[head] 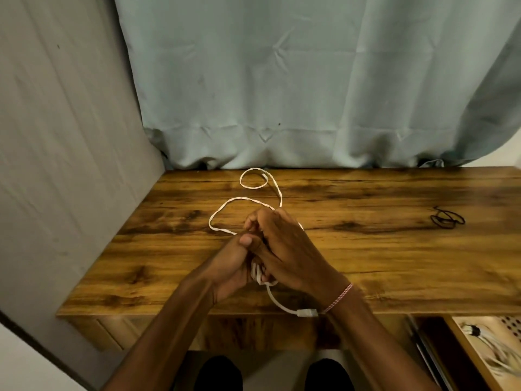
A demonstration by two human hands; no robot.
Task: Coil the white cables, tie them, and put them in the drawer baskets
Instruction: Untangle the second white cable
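A white cable (225, 203) lies in loose loops on the wooden desk (366, 249), its far end curled near the curtain. My left hand (234, 263) and my right hand (282, 246) meet over the desk's middle, both holding the cable. Several coiled turns show between the palms. The cable's near end, with a white connector (307, 313), hangs down by my right wrist at the desk's front edge. An open drawer (462, 348) at the bottom right holds a basket with a tied white cable bundle (479, 337).
Black elastic ties (446, 218) lie on the desk at the right. A grey-green curtain (310, 80) hangs behind the desk, and a grey wall (56, 136) closes the left side. My knees show under the desk.
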